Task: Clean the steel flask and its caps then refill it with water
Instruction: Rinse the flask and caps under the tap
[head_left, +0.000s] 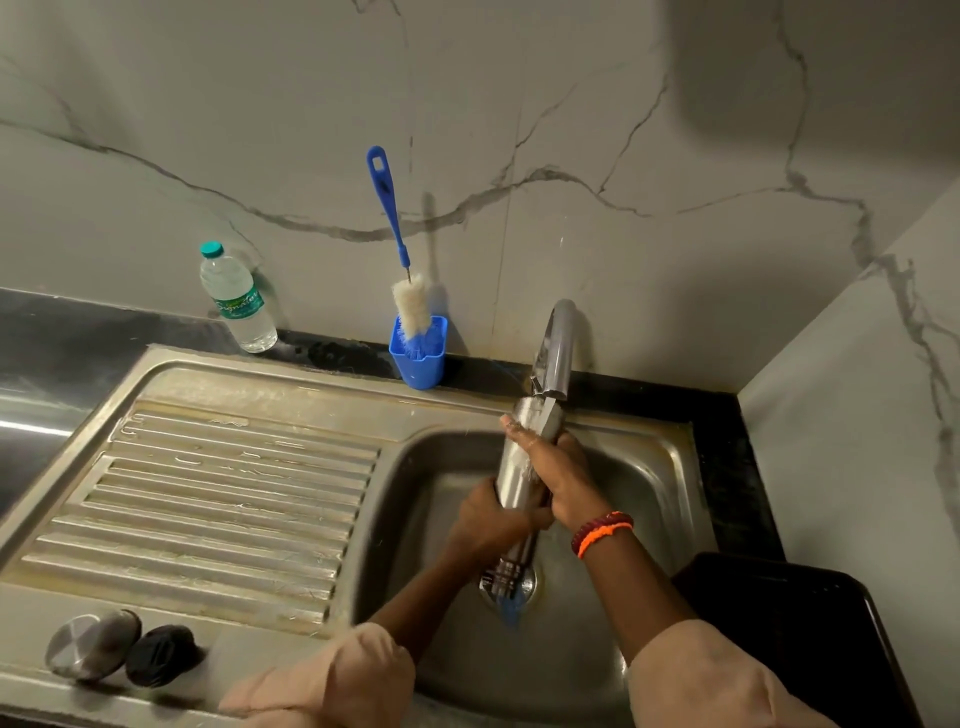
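1. Between my two hands, over the sink basin (613, 675), sits the steel flask (511, 483); both hands are clamped on it, close together, one above the other along its body.
2. My left hand (485, 522) grips the flask's middle from the left side, fingers wrapped round it.
3. My right hand (563, 480) holds it higher up, from the right, with fingers (519, 431) laid along the upper part of the body. It sits nearer the far end; the left is nearer the low end.
4. The flask's long axis runs steeply, tilted: one end points up and away from me towards the tap (556, 348), the other points down towards the drain (511, 582) below my hands. Motion blur hides which end is the mouth, so I cannot say.
5. The upper end lies just under the tap's spout; I judge this is the rinsing or rubbing of the outside.
6. The steel cap (91, 644) and the black cap (161, 654) lie touching side by side, well to the left of my left hand and nearer me, on the sink's rim.
7. The bottle brush (410, 291) stands in a blue holder (421, 358) beyond and left of my hands, on the worktop (62, 332).
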